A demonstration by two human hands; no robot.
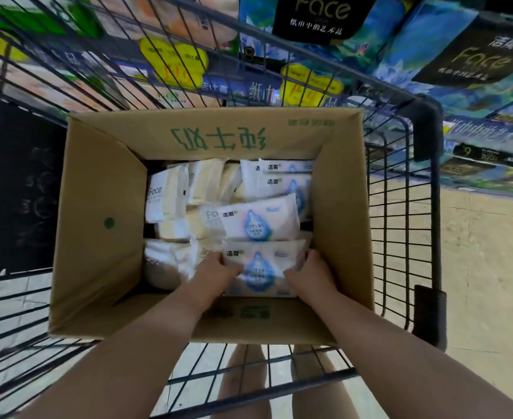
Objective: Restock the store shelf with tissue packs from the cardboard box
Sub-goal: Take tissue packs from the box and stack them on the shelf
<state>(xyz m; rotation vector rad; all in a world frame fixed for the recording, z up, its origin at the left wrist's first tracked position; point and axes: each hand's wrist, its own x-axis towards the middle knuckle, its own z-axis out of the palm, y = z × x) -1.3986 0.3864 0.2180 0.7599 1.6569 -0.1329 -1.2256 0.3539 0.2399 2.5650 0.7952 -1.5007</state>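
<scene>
Both forearms reach down into the box point(98, 237), left hand point(216, 269) and right hand point(311, 275) gripping opposite short ends of one pack point(259, 267) lying crosswise between them, shelf point(309, 86) beyond.

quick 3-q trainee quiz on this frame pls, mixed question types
1. True or false: the cardboard box sits on the floor beside the wire cart.
2. Which pack do the left hand and right hand grip?
A. the blue-drop tissue pack nearest the person
B. the white Face pack at the box's left
C. a pack on the shelf
3. Fill in: each hand holds one ____ of the pack.

Key: 1 false, the box sits inside the cart. 2 A. 3 end.
</scene>
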